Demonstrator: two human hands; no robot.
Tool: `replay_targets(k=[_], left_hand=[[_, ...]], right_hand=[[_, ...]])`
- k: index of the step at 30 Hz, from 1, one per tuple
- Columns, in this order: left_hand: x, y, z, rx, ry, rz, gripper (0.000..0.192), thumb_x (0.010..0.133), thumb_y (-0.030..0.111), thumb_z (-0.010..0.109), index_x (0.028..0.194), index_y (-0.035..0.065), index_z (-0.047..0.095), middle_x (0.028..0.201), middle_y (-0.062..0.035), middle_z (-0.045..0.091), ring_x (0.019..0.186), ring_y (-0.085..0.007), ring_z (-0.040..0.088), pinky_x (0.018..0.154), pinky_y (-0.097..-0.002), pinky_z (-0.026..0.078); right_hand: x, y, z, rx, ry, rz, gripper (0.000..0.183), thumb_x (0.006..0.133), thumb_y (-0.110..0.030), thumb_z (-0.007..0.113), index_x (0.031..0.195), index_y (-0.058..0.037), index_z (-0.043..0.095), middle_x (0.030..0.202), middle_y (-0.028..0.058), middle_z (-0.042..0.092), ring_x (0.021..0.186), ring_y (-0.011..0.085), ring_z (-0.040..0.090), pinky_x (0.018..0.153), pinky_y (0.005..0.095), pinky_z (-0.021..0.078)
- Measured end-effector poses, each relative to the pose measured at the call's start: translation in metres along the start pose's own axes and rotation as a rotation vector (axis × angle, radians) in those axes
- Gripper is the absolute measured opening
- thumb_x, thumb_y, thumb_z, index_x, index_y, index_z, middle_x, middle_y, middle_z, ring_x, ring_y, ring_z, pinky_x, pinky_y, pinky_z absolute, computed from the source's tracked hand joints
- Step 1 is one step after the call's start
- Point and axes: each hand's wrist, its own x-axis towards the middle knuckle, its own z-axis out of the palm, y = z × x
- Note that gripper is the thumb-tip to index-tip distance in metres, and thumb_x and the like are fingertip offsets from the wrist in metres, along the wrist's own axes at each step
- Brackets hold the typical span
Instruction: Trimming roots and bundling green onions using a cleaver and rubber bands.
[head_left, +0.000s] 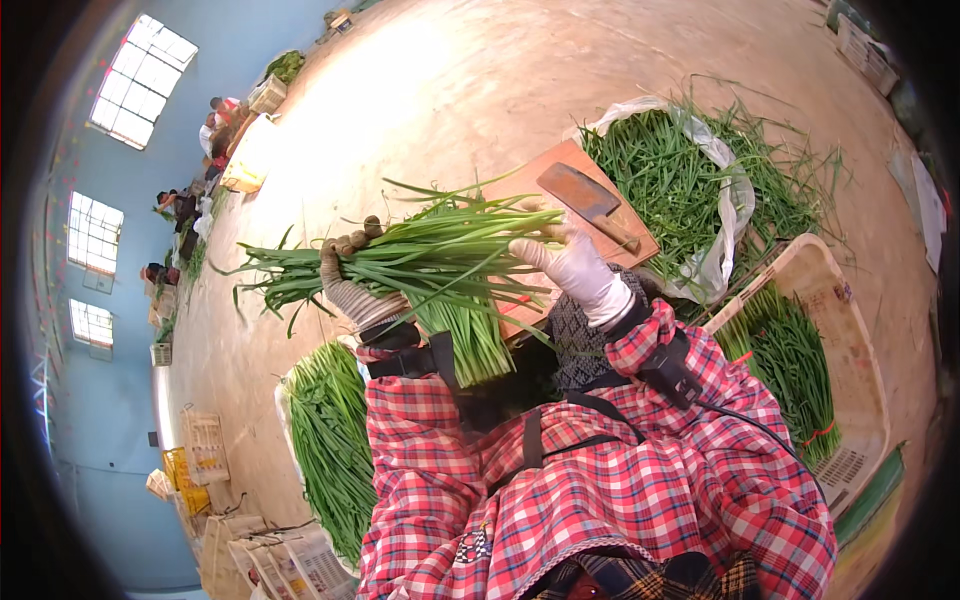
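Note:
My left hand (356, 277), in a striped knitted glove, is closed around the leafy middle of a bunch of long green stalks (442, 247), likely garlic chives. At the pale stem ends, my right hand (574, 270) wears a white glove; its thumb and fingers are spread around the ends, and whether it grips them is unclear. More cut stalks (469, 337) lie beneath the bunch, beside a wooden board (525, 180). On the board rests a cleaver (581, 191) with a rusty blade and wooden handle, just beyond my right hand.
A white sack (739, 187) of loose greens stands beyond the board. At right, a plastic crate (862, 352) holds banded bundles (795, 367). Another heap of chives (330, 442) lies at left. Stacked crates (285, 562) stand lower left; several people (180, 210) are along the far wall.

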Motion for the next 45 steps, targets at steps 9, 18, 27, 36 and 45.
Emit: replay_targets(k=[9,18,27,36,45], left_hand=[[0.001,-0.004,-0.025,-0.168,-0.084,0.000,0.026,0.092,0.024,0.055,0.072,0.0081,0.059,0.067,-0.0030,0.059,0.074,-0.0225,0.061,0.092,-0.0471,0.048],[0.000,0.017,-0.064,-0.149,0.057,0.100,0.016,0.089,0.019,0.060,0.077,0.0111,0.055,0.065,0.0018,0.055,0.070,-0.0148,0.058,0.083,-0.0342,0.050],[0.008,-0.005,-0.090,-0.255,-0.025,-0.133,0.012,0.094,0.018,0.051,0.085,0.0109,0.054,0.067,0.0057,0.047,0.061,-0.0099,0.049,0.087,-0.0365,0.049],[0.008,0.017,-0.109,-0.535,-0.197,-0.202,0.013,0.091,0.015,0.056,0.080,0.0080,0.054,0.076,-0.0024,0.060,0.076,-0.0160,0.059,0.079,-0.0303,0.050],[0.001,0.015,-0.089,-0.375,0.088,-0.048,0.023,0.095,0.019,0.050,0.075,0.0093,0.057,0.062,0.0004,0.054,0.066,-0.0161,0.058,0.086,-0.0376,0.048]], right_hand=[[-0.026,-0.020,-0.008,0.213,-0.130,0.077,0.035,0.098,-0.024,0.050,0.121,0.0021,0.055,0.103,0.0055,0.063,0.100,0.0145,0.059,0.089,0.0301,0.0477],[-0.029,-0.067,-0.141,-1.028,0.307,-0.172,0.049,0.085,-0.023,0.063,0.128,-0.0032,0.050,0.122,0.0151,0.055,0.115,0.0219,0.052,0.098,0.0382,0.0408],[0.005,-0.011,-0.061,-0.529,-0.694,-0.026,0.094,0.077,-0.015,0.073,0.151,-0.0111,0.014,0.144,0.0120,0.038,0.128,0.0212,0.041,0.105,0.0338,0.0385],[-0.056,-0.043,-0.079,-0.364,-0.525,0.172,0.027,0.095,-0.013,0.046,0.113,-0.0013,0.063,0.066,-0.0047,0.051,0.049,0.0026,0.036,0.047,0.0187,0.0283],[-0.039,-0.091,-0.166,-1.778,0.270,-0.144,0.048,0.085,-0.012,0.059,0.132,-0.0052,0.050,0.127,0.0146,0.056,0.115,0.0242,0.056,0.095,0.0341,0.0446]])
